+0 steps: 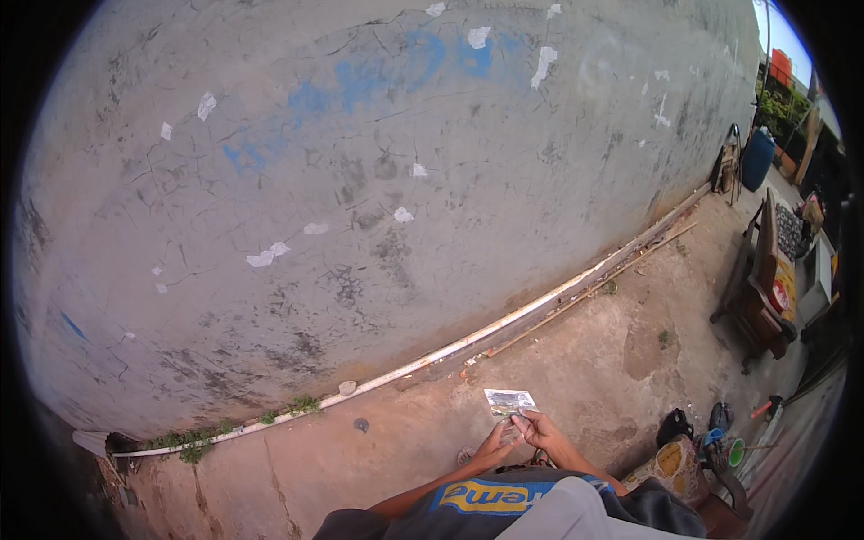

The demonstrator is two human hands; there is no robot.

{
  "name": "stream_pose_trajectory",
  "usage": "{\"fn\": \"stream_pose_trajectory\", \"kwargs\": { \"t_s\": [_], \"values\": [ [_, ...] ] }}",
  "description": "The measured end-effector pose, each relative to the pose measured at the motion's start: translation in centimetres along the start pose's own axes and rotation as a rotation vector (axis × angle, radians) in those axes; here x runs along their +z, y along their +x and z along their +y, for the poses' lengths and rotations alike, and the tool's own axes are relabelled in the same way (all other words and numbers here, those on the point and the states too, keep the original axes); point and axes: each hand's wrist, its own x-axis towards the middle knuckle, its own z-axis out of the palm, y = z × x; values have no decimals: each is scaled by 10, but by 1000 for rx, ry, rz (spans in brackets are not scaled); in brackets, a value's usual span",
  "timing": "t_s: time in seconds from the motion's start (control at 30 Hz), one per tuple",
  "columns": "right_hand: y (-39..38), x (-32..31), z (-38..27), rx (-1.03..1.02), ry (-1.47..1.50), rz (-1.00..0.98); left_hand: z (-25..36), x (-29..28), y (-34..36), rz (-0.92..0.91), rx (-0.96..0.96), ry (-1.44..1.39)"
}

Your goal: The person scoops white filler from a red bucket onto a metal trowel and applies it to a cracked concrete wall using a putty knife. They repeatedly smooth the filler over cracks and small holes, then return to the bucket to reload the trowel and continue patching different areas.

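Right hand (540, 430): fingers pinched on lower edge of printed card (509, 398). Left hand (496, 447) close by; finger closure unclear.

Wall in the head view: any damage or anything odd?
Yes: the wall is cracked and stained, with scattered white patches breaking its grey face and smudged blue paint across the upper part. Green weeds sprout along its base, at left.

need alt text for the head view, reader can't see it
A person's right hand holds a small, flat printed sheet above brownish ground, the left hand close by. Ahead rises a cracked grey wall with faded blue paint and pale patches, a white pipe running along its base; a wooden bench stands at the picture's right.
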Motion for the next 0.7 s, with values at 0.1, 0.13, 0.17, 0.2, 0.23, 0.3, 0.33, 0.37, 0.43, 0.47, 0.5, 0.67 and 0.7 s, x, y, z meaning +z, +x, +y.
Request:
{"fn": "stream_pose_trajectory", "kwargs": {
  "t_s": [0.1, 0.13, 0.17, 0.2, 0.23, 0.3, 0.33, 0.37, 0.43, 0.47, 0.5, 0.67, 0.7],
  "values": [
    [-10, -10, -26, -59, 44, 26, 1, 28, 38, 96, -58, -74],
    [-16, -12, -39, -97, 58, 40, 1, 36, 53, 95, -109, -111],
    [-19, -23, -46, -142, 67, -10, 2, 45, 67, 96, -162, -149],
    [-20, -35, -54, -149, 85, -7, -2, 55, 80, 98, -216, -190],
    [-23, -45, -60, -144, 110, -6, -16, 60, 96, 47, -231, -150],
    [-35, -63, -77, -138, 116, -9, -50, 75, 131, -76, -267, -70],
    [-45, -68, -91, -137, 112, -5, -33, 93, 138, -32, -298, -161],
    [-56, -76, -108, -145, 120, 2, -9, 111, 154, 2, -336, -243],
    [-79, -108, -137, -183, -2, 3, 0, 133, 178, 225, -396, -424],
    [-98, -121, -151, -272, -22, 63, -9, 130, 190, 281, -380, -449],
    [-122, -139, -172, -308, -66, 174, -13, 129, 198, 323, -352, -514],
    [-294, -192, -284, -903, 122, 394, -96, 57, 240, 604, -581, -217],
    [-336, -190, -302, -1053, 77, 423, -119, 34, 240, 693, -621, -137]
  ]
}}
